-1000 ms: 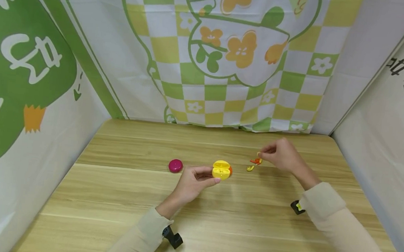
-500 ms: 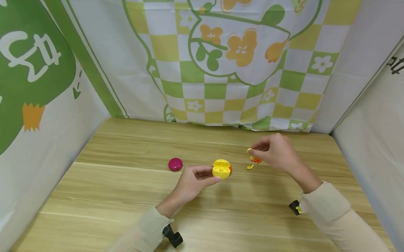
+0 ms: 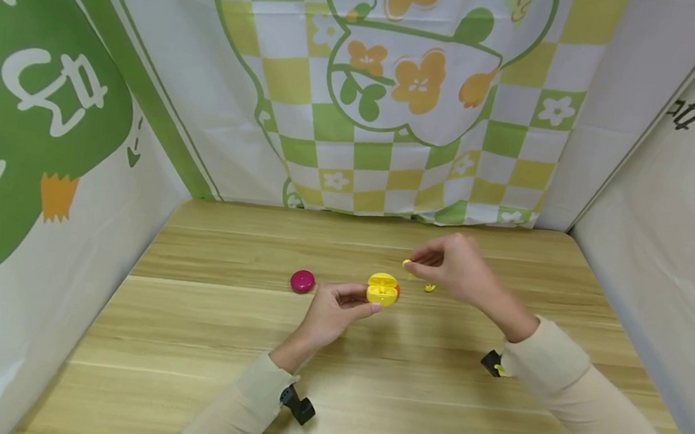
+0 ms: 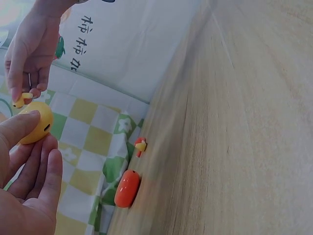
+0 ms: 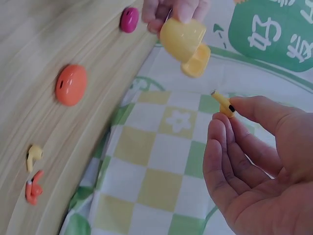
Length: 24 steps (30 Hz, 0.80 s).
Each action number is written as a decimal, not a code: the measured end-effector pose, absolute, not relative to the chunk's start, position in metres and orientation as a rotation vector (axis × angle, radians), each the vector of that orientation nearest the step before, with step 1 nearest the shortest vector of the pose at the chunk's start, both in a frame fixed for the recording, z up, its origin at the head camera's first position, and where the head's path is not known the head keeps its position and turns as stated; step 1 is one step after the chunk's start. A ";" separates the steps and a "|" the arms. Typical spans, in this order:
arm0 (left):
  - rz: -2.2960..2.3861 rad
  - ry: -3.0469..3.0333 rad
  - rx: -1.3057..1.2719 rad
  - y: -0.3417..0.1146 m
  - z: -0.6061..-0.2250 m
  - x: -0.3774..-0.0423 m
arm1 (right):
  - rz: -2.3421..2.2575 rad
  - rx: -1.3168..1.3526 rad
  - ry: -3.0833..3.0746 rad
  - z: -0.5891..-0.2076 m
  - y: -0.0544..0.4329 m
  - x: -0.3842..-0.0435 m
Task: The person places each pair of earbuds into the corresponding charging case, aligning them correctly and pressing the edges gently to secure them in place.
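Note:
My left hand [image 3: 329,314] holds a yellow earbud case [image 3: 382,296] above the table, its lid raised. Between the thumb and fingertips of my right hand [image 3: 457,268] is a yellow earbud [image 5: 224,103], just to the right of the case and apart from it. A second yellow earbud [image 5: 33,155] lies on the table beside orange earbuds [image 5: 33,188]. In the head view my right hand hides the orange ones.
An orange case [image 5: 71,85] sits shut on the table, mostly behind the yellow case in the head view. Further left lies a magenta case [image 3: 302,282]. Printed cloth [image 3: 383,158] hangs along the table's back edge, with cloth walls on both sides.
My right hand has lifted the yellow earbud away from the loose earbuds and carried it left toward the yellow case. The left hand with the case has stayed nearly still.

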<state>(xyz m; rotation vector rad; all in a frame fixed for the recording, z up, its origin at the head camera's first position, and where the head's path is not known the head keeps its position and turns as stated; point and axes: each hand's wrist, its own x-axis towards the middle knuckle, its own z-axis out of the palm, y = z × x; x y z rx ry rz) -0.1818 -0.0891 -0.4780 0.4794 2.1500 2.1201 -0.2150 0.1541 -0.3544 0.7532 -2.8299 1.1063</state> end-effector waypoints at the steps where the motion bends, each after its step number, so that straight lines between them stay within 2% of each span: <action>1: 2.120 2.148 0.482 -0.089 -0.478 -0.182 | 1.106 0.761 -2.824 -0.355 0.152 -0.214; 24: 2.140 2.106 0.495 -0.091 -0.480 -0.183 | 1.200 0.811 -2.722 -0.375 0.116 -0.197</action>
